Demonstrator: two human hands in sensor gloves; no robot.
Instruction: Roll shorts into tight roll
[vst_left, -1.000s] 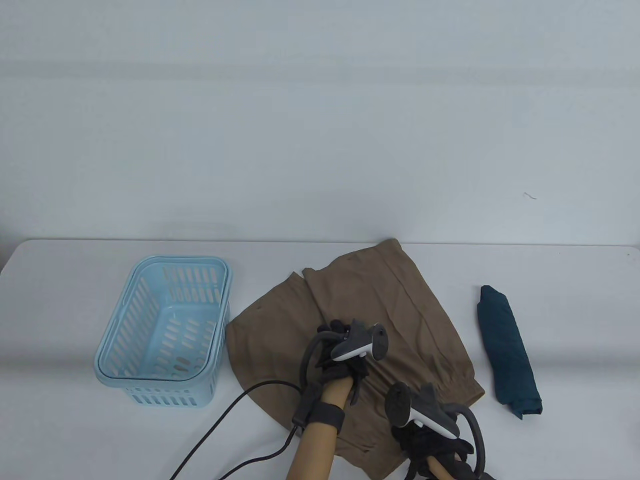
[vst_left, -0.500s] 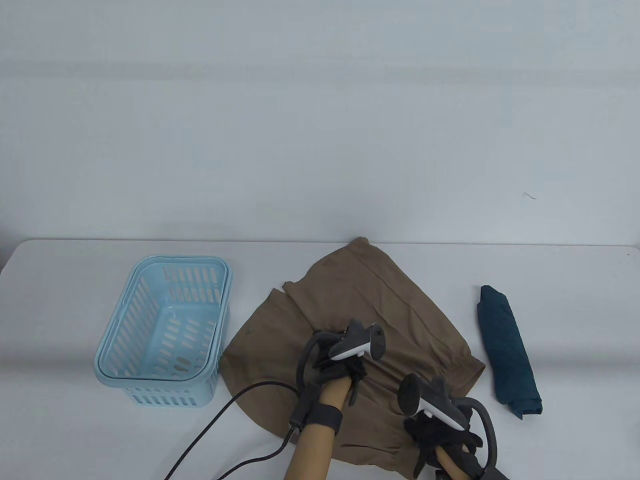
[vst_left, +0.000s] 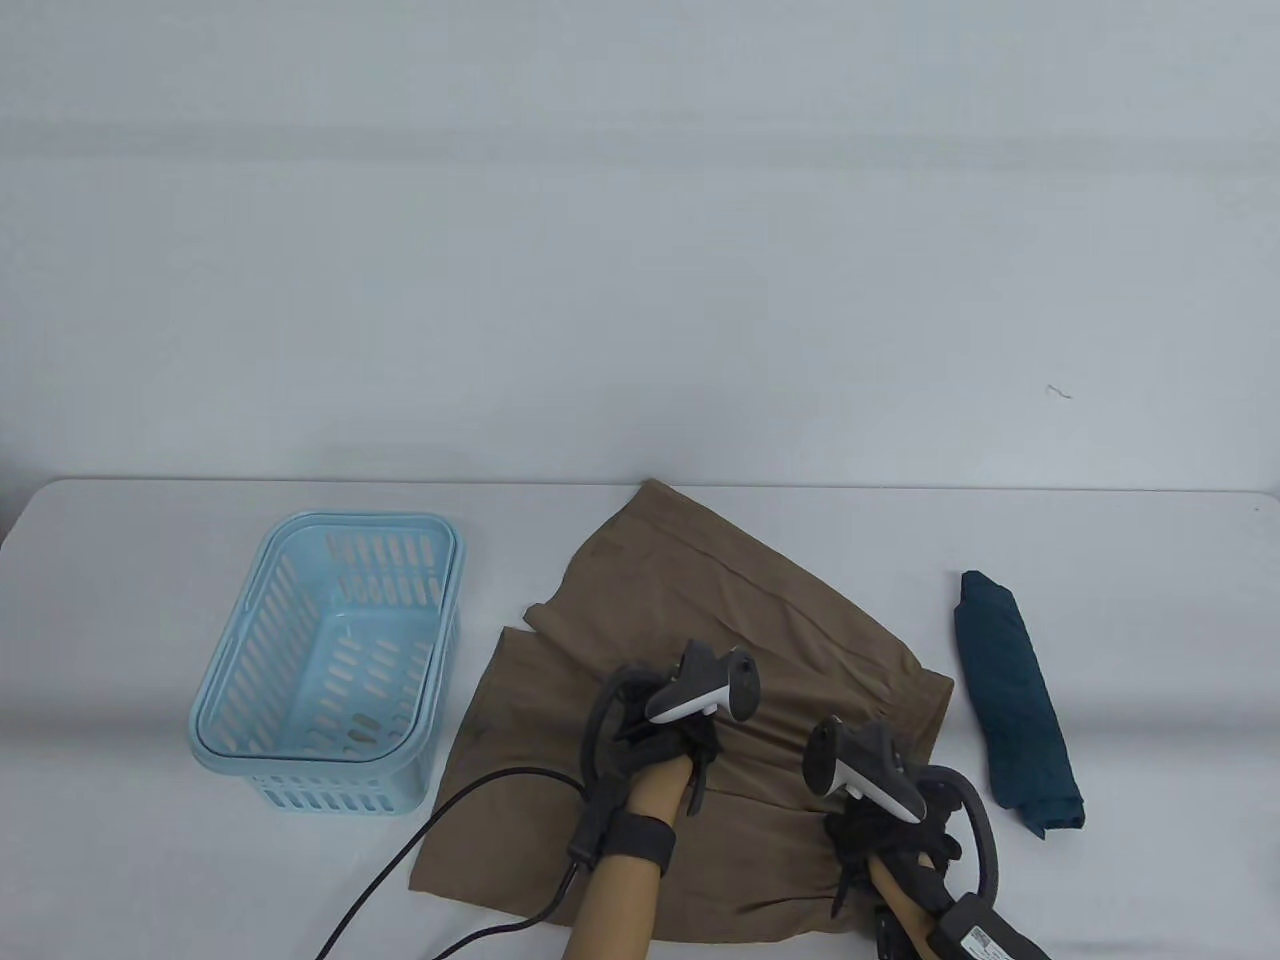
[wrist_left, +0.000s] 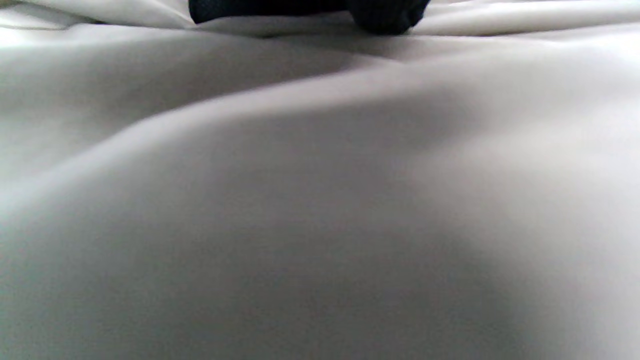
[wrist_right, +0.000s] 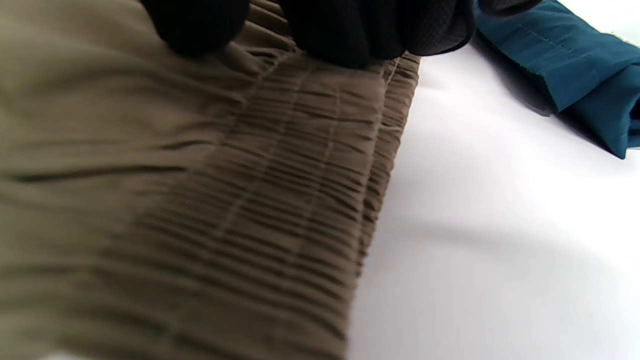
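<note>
The brown shorts (vst_left: 700, 600) lie spread flat on the white table, with the elastic waistband at the right end. My left hand (vst_left: 660, 725) rests palm down on the middle of the shorts. In the left wrist view its fingertips (wrist_left: 385, 15) touch the cloth at the top edge. My right hand (vst_left: 885, 835) holds the waistband near the front right corner. In the right wrist view its fingers (wrist_right: 360, 30) sit on the gathered waistband (wrist_right: 280, 210) close to its edge.
A light blue slotted basket (vst_left: 232, 640) stands to the left of the shorts. A rolled teal garment (vst_left: 1015, 690) lies to the right and also shows in the right wrist view (wrist_right: 575, 65). A black cable (vst_left: 450, 810) trails from my left wrist.
The shorts have turned counterclockwise under both hands, and their far corner has swung left. My right hand has moved up and right along the waistband. My left hand has stayed near the middle.
</note>
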